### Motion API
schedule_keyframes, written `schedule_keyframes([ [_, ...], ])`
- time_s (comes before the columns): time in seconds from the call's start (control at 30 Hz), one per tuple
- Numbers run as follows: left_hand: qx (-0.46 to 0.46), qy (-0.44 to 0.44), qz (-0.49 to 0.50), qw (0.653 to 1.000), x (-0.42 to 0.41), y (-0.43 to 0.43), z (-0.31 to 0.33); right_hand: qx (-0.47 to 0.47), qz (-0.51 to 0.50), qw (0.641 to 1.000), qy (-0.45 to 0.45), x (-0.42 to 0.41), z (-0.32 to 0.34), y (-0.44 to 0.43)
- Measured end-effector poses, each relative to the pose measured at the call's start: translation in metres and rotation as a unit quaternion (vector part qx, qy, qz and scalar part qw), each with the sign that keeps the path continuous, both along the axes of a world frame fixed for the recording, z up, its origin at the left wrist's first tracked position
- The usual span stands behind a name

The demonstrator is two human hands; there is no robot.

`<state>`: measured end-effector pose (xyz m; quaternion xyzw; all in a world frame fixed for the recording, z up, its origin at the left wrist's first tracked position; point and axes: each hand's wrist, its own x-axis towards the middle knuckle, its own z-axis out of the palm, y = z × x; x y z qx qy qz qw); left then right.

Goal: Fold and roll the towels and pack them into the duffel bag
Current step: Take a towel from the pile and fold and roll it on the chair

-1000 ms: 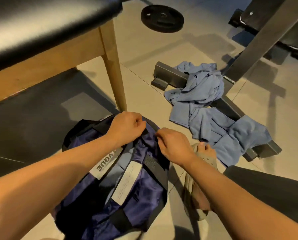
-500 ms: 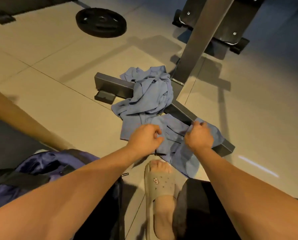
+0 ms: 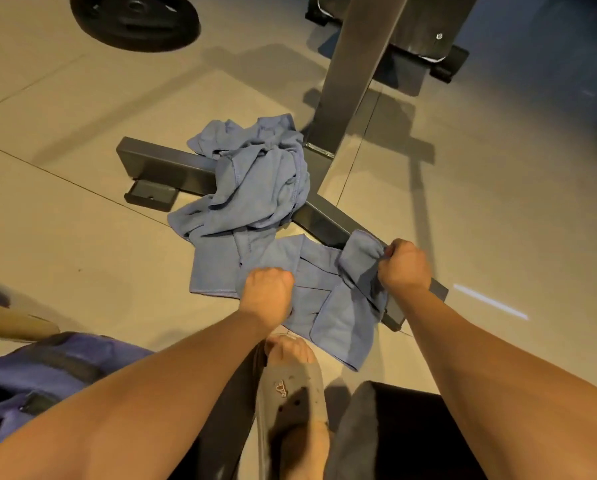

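Pale blue towels [image 3: 255, 188], purple duffel bag [image 3: 30, 372], black weight plate [image 3: 134, 19], beige floor [image 3: 82, 254]

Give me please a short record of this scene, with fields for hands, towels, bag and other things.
left hand: grips the near towel
right hand: grips that towel's bunched edge
other towels: crumpled heap draped over the frame
bag: on the floor, lower left, apart from both hands
plate: flat on the floor, upper left
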<state>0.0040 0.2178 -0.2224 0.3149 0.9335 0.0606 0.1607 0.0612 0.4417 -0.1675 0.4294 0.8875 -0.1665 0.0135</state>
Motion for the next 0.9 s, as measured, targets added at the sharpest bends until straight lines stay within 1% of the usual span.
schedule_keyframes([
  [0.07, 0.096, -0.038, 0.083, 0.991, -0.011, -0.011, 0.017, -0.042, -0.004, 0.997, 0.072, -0.009, 0.012, -0.005],
  [0.1, 0.153, -0.055, 0.132, 0.978, -0.018, -0.017, 0.029, -0.067, -0.005, 0.992, 0.109, -0.016, 0.022, -0.009],
  [0.17, 0.265, -0.091, 0.216, 0.935, -0.033, -0.032, 0.057, -0.127, -0.013, 0.975, 0.183, -0.031, 0.048, -0.016],
  [0.2, 0.308, -0.105, 0.242, 0.914, -0.040, -0.040, 0.074, -0.160, -0.018, 0.962, 0.222, -0.039, 0.065, -0.022],
  [0.27, 0.363, -0.124, 0.270, 0.883, -0.049, -0.058, 0.110, -0.227, -0.013, 0.934, 0.276, -0.051, 0.099, -0.037],
  [0.37, 0.430, -0.132, 0.302, 0.841, -0.048, -0.089, 0.168, -0.274, 0.081, 0.917, 0.279, -0.064, 0.156, -0.072],
  [0.43, 0.458, -0.136, 0.312, 0.821, -0.043, -0.110, 0.207, -0.300, 0.145, 0.904, 0.268, -0.070, 0.194, -0.095],
  [0.5, 0.478, -0.142, 0.317, 0.807, -0.037, -0.134, 0.250, -0.333, 0.195, 0.882, 0.269, -0.075, 0.235, -0.118],
  [0.6, 0.485, -0.135, 0.323, 0.801, -0.029, -0.173, 0.316, -0.384, 0.249, 0.842, 0.286, -0.083, 0.300, -0.154],
  [0.73, 0.470, -0.098, 0.310, 0.821, -0.014, -0.226, 0.402, -0.436, 0.325, 0.776, 0.321, -0.087, 0.375, -0.202],
  [0.8, 0.460, -0.063, 0.305, 0.832, -0.002, -0.253, 0.442, -0.449, 0.352, 0.750, 0.335, -0.085, 0.409, -0.226],
  [0.9, 0.429, 0.007, 0.327, 0.842, 0.016, -0.294, 0.498, -0.461, 0.402, 0.718, 0.332, -0.082, 0.455, -0.263],
])
